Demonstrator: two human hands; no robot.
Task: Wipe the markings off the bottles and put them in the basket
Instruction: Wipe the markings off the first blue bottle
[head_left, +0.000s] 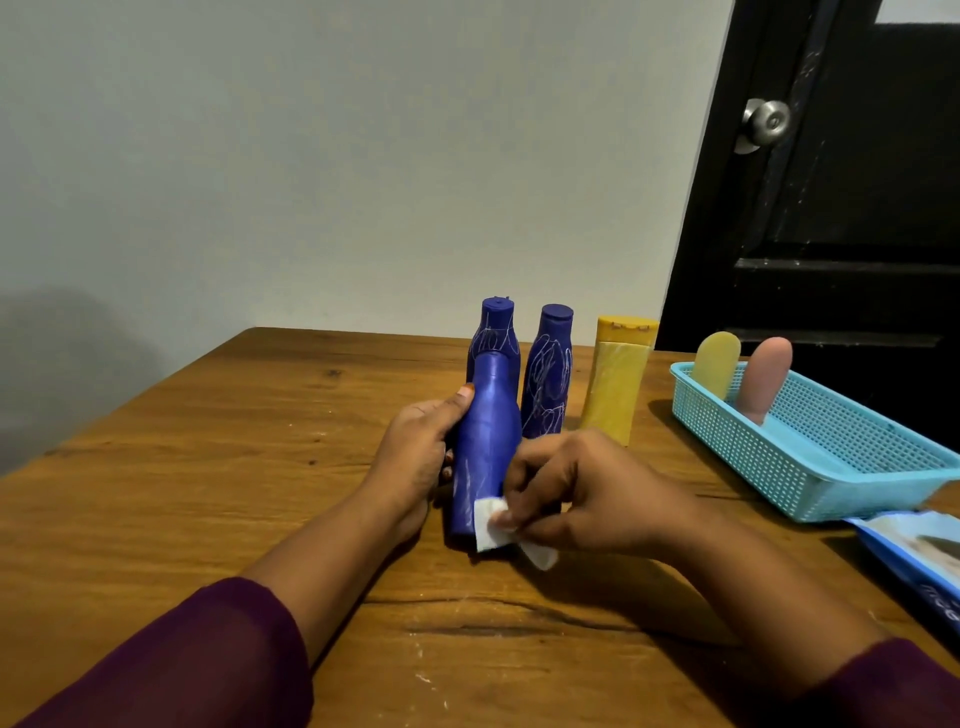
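Where the held bottle is: the held bottle is at mid-desk, nearer than the row of waiting bottles. It is roughly upright with its cap end far. It is smooth, satiny blue plastic, narrow at the shoulder and wider below, with faint white strokes low on its left side.
Left hand: the left hand grips the bottle's left side, thumb laid up along the shoulder and fingers curled behind.
Right hand: the right hand pinches a wipe against the bottle's lower right.
Wipe: the wipe is small, white and folded, with one loose corner trailing toward the right.
Scribbled blue bottles: two stand just behind. The left one is partly hidden by the held bottle, and the right one is beside it. Both are waisted, with flat caps and tangled white lines.
Yellow bottle: the yellow bottle stands right of them, tapered, with a wide flat cap on top and pale smears.
Basket: the basket is at the far right, light blue plastic mesh, rectangular and shallow.
Basket contents: a rounded yellow bottle end and a rounded pink one lean at its far end.
Packet: the packet is glossy blue and lies near the basket's near corner.
Desk: the desk is brown wood, grained, knotted and scratched.
Sleeves: the sleeves are dark maroon cloth.
Door: the door is black, with a round metal knob.
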